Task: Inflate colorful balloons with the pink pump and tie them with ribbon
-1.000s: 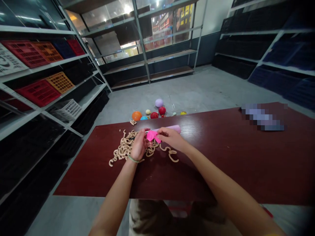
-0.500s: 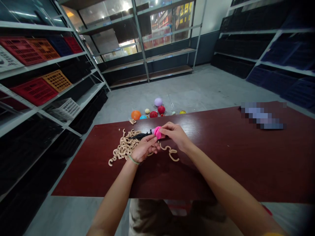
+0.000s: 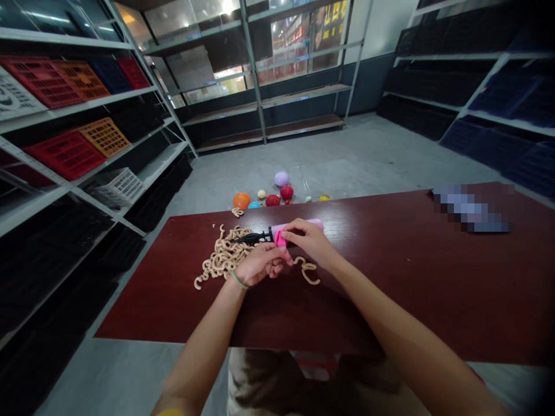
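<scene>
A limp bright pink balloon (image 3: 280, 238) is stretched between my two hands over the table. My left hand (image 3: 261, 263) pinches its lower end, and my right hand (image 3: 307, 237) grips its upper part between thumb and fingers. Behind them lies a balloon pump (image 3: 318, 223) with a pale purple barrel and a black tapered end pointing left, partly hidden by my right hand. Left of my hands, beige curled strands (image 3: 223, 257), thin and tangled, form a pile. One more curled beige strand (image 3: 310, 273) rests by itself just right of my left fingertips.
The dark red table (image 3: 390, 277) spans the front. On the floor past its far edge are an orange balloon (image 3: 241, 200), a purple balloon (image 3: 281, 178) and several others. A blurred-out item (image 3: 472, 208) lies at the far right. Shelves with crates (image 3: 65, 153) stand left.
The pink balloon, bunched up before, is now drawn out downward between my hands. My left hand has dropped slightly, and more of the pump's purple barrel shows. The view has shifted a little.
</scene>
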Tool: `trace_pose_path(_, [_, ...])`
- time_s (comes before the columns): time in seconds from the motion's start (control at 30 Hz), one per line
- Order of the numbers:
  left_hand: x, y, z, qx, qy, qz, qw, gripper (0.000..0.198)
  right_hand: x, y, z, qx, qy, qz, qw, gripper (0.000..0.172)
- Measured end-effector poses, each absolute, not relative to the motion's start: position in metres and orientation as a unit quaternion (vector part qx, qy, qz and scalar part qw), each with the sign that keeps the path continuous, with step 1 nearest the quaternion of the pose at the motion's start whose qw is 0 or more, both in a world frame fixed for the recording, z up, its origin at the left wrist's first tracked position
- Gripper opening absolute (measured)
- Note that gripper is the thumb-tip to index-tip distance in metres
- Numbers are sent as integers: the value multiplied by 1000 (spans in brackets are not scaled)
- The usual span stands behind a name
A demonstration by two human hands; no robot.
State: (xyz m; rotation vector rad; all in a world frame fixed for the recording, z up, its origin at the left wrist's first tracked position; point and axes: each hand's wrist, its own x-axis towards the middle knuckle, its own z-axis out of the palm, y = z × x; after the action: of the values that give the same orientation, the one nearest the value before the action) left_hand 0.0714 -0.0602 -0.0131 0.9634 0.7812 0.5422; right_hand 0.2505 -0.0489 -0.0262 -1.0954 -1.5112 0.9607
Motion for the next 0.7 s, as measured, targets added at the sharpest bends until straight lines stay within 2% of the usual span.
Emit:
trace_pose_path(0.13, [67,-59,-14,435,351,231,796,32,248,-50,-27,-446,-627,392,505,15])
trace_pose_path(0.37, [69,-56,-18,346,320,310,826,29,251,-47,-29,-452,-630,383,501,24])
trace_pose_path(0.5, [61,-50,-11,314,303,369,821,25,262,-43,-26,-507,-648,273,498,26])
trace_pose_path(0.6, [49,-42,-5,300,300,445,789,22,270,-42,-28,-551,-727,97,398,28])
trace_pose_path(0.7, [36,-32,-5,304,302,523,737,22,273,-44,-35,-539,-796,-31,275,39])
